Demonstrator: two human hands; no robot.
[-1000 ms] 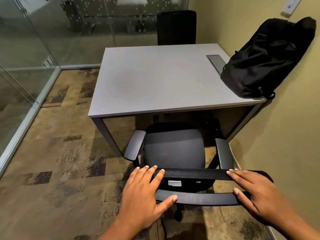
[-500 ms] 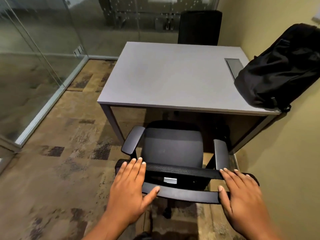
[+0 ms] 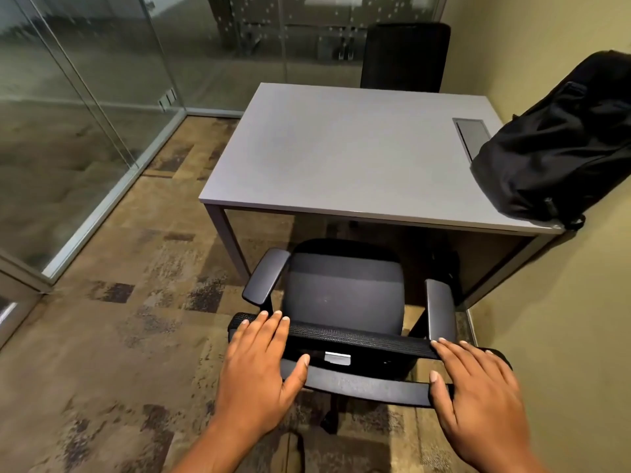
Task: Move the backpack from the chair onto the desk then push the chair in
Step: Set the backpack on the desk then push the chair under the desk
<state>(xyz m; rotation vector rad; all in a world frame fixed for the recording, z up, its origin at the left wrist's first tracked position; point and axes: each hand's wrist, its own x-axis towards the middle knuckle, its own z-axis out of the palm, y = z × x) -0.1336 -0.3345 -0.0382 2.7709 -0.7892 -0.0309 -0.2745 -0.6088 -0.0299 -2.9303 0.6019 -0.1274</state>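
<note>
We have the chair [image 3: 345, 295] in front of us at 6 o'clock, its seat just starting to slide under the near edge of the counter [image 3: 341, 148], and the backpack [image 3: 560, 145] already sits on the counter at 2 o'clock, slumped against the wall. Our left hand [image 3: 263, 363] lies spread over the left end of the backrest's top edge, fingers flat across the mesh and thumb hooked on the bar below; our right hand [image 3: 478, 380] does the same at the right end, so both are open palms pressing rather than closed grips. We judge this chair to be fairly heavy but easy to roll, though its base and wheels are mostly hidden, and carpet [image 3: 136, 302] will likely drag on them. The mesh top rail looks slightly springy, the lower bar stiff, so the thumbs on that bar give the firmer hold. Pushing evenly from both ends should keep it from swivelling. The armrests [image 3: 266, 274] look close to the counter's underside, so we would watch that clearance.
</note>
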